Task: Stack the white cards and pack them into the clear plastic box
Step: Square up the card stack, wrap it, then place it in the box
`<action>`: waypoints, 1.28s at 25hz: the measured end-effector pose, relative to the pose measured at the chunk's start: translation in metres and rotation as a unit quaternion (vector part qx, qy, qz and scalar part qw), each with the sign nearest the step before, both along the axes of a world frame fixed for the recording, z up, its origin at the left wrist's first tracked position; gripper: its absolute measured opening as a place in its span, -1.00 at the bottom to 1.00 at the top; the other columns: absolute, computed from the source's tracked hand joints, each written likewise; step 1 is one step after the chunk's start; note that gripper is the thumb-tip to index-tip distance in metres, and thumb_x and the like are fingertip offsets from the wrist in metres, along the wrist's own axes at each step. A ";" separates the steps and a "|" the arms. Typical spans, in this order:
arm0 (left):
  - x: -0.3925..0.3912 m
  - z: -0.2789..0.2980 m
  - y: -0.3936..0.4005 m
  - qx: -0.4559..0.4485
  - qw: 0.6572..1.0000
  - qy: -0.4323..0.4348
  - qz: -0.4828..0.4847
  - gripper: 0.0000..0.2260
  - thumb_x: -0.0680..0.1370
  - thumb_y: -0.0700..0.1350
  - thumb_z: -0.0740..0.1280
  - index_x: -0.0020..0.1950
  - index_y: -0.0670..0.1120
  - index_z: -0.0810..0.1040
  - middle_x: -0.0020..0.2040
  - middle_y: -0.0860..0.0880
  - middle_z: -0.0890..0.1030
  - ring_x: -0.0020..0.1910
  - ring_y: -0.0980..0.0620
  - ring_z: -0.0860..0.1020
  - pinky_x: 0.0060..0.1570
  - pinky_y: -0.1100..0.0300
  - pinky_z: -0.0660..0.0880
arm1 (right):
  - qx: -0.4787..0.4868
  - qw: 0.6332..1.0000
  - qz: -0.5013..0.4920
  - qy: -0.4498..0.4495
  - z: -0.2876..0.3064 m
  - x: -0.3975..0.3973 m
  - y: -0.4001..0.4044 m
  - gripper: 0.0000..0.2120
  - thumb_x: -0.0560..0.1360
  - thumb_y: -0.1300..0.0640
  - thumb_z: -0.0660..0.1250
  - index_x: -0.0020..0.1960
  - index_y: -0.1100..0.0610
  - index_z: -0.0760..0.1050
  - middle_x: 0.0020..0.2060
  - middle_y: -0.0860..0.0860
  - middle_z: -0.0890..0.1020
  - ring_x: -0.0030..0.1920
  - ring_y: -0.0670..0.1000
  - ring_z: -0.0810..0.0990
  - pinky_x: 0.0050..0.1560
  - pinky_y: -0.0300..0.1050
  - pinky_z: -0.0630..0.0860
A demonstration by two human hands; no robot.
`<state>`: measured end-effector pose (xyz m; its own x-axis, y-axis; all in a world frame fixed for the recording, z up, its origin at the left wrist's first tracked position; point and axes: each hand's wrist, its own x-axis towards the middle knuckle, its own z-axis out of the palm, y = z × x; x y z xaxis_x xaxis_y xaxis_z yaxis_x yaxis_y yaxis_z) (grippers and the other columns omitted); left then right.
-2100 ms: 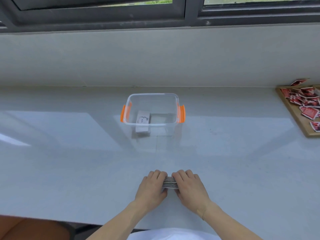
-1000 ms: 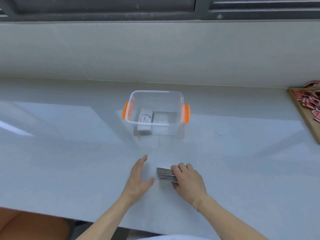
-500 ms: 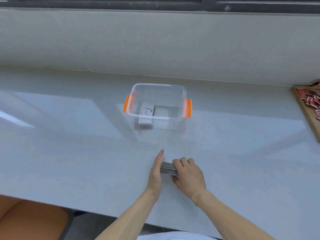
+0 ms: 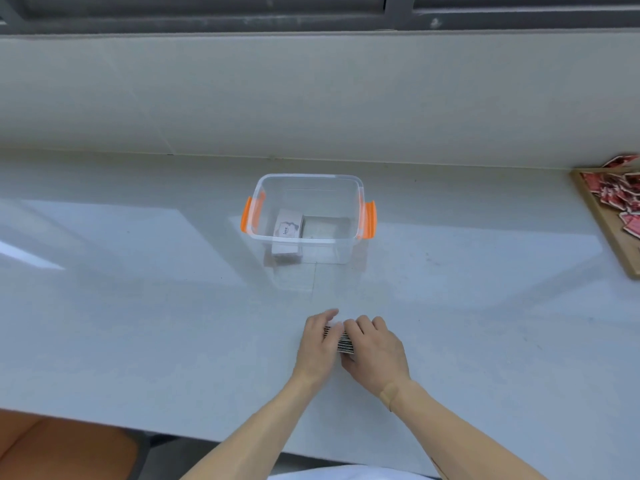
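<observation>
A stack of white cards, its dark-lined edges showing, stands on the pale counter near me. My left hand presses its left side and my right hand wraps its right side, so most of the stack is hidden. Beyond it stands the clear plastic box with orange handles. Inside, at the left, lies another pile of white cards whose top card has printing on it.
A wooden tray with several red packets sits at the counter's right edge. A low wall runs behind the box under a window frame. An orange seat shows below the counter's front edge at the left.
My left hand opened away from the stack, came back as a flat palm against its side, and now curls over it again. The stack and my hands sit slightly nearer the box than before.
</observation>
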<state>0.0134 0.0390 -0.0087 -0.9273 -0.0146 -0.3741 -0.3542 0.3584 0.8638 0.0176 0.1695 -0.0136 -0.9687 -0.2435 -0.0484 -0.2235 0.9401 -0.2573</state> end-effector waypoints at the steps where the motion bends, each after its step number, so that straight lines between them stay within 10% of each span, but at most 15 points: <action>1: 0.003 -0.001 -0.009 -0.062 0.995 0.046 -0.070 -0.73 0.59 -0.03 0.23 0.28 0.18 0.42 0.37 0.10 0.35 0.38 0.10 0.36 0.23 0.32 0.34 | -0.002 1.000 0.003 -0.005 0.001 -0.001 0.000 -0.69 0.18 0.08 0.49 -0.14 0.08 0.48 -0.32 -0.03 0.52 -0.32 0.09 0.47 -0.57 -0.11 0.34; 5: 0.016 -0.015 -0.024 -0.340 0.858 0.224 -0.314 -0.44 0.58 0.05 0.08 0.56 -0.11 0.12 0.57 0.02 0.15 0.58 0.02 0.02 0.55 0.07 -0.07 | -0.007 1.000 0.001 -0.014 0.003 0.000 -0.001 -0.60 0.16 0.06 0.52 -0.04 0.06 0.52 -0.26 -0.06 0.56 -0.26 0.08 0.51 -0.52 -0.11 0.41; 9: 0.012 -0.010 -0.023 -0.416 0.807 0.253 -0.333 -0.47 0.57 -0.01 0.14 0.50 -0.22 0.27 0.48 -0.12 0.38 0.50 -0.14 0.29 0.48 -0.07 0.23 | -0.150 0.981 -0.050 -0.111 0.002 0.001 0.016 -0.39 0.31 0.06 0.40 0.31 -0.11 0.30 0.22 -0.18 0.41 0.17 -0.05 0.41 -0.05 -0.10 0.52; 13: 0.011 -0.009 -0.022 -0.421 0.805 0.253 -0.333 -0.46 0.56 -0.03 0.15 0.50 -0.23 0.27 0.47 -0.12 0.38 0.49 -0.16 0.31 0.43 -0.12 0.31 | -0.500 0.820 -0.216 -0.175 0.004 0.030 0.057 -0.15 0.36 0.28 0.33 0.51 -0.15 0.03 0.47 -0.19 0.20 0.46 -0.22 0.15 0.43 -0.08 0.18; 16: 0.012 -0.010 -0.021 -0.423 0.806 0.254 -0.328 -0.46 0.56 -0.04 0.16 0.50 -0.23 0.26 0.48 -0.13 0.38 0.49 -0.17 0.30 0.43 -0.12 0.30 | -0.586 0.717 -0.350 -0.143 0.005 0.052 0.062 -0.13 0.28 0.23 0.16 0.51 -0.20 -0.01 0.51 -0.27 0.11 0.50 -0.17 0.07 0.46 -0.12 0.08; 22: 0.012 -0.010 -0.022 -0.421 0.811 0.248 -0.322 -0.45 0.53 -0.05 0.21 0.48 -0.25 0.29 0.46 -0.15 0.40 0.47 -0.18 0.34 0.41 -0.10 0.34 | -0.570 0.746 -0.280 -0.201 0.011 0.051 0.001 -0.08 0.21 0.29 0.14 0.50 -0.13 -0.05 0.50 -0.23 0.06 0.34 -0.44 0.19 0.11 -0.61 0.25; 27: 0.008 -0.011 -0.023 -0.423 0.812 0.249 -0.316 -0.43 0.53 -0.06 0.27 0.49 -0.25 0.27 0.47 -0.16 0.38 0.48 -0.18 0.32 0.39 -0.10 0.37 | -0.574 0.729 -0.334 -0.168 0.010 0.041 -0.003 -0.20 0.42 0.46 0.15 0.52 -0.06 0.00 0.52 -0.16 0.10 0.48 -0.20 0.09 0.51 -0.08 0.07; 32: 0.012 -0.013 -0.024 -0.431 0.805 0.264 -0.311 -0.44 0.53 -0.04 0.27 0.47 -0.26 0.31 0.45 -0.17 0.41 0.47 -0.18 0.34 0.38 -0.09 0.38 | -0.557 0.750 -0.314 -0.168 0.009 0.040 -0.007 -0.18 0.45 0.53 0.14 0.50 -0.09 -0.02 0.51 -0.11 0.13 0.51 -0.12 0.09 0.50 -0.06 0.08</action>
<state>0.0250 0.0148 -0.0216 -0.8815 0.4715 -0.0244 0.4611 0.8708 0.1705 0.0580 0.1622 -0.0046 -0.8883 0.1850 -0.4203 0.4264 -0.0075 -0.9045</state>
